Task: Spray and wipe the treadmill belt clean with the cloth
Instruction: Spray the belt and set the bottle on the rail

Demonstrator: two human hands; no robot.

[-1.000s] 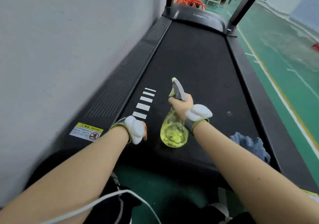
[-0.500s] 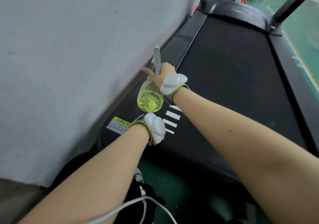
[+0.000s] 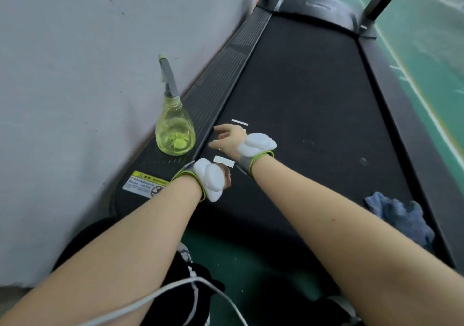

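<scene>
Black belt (image 3: 308,114): dusty smudges, crumpled blue cloth (image 3: 401,215).

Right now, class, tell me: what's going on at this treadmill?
A person reaches over the treadmill belt. The spray bottle stands alone on the left side rail, with the open right hand close beside it, holding nothing. The left hand is at the belt's left edge. The blue cloth lies untouched at the belt's right.

Spray bottle (image 3: 175,134): upright, left of treadmill belt (image 3: 313,94)
Right hand (image 3: 229,138): fingers spread, over belt's left edge
Cloth (image 3: 401,215): belt's near right corner
</scene>
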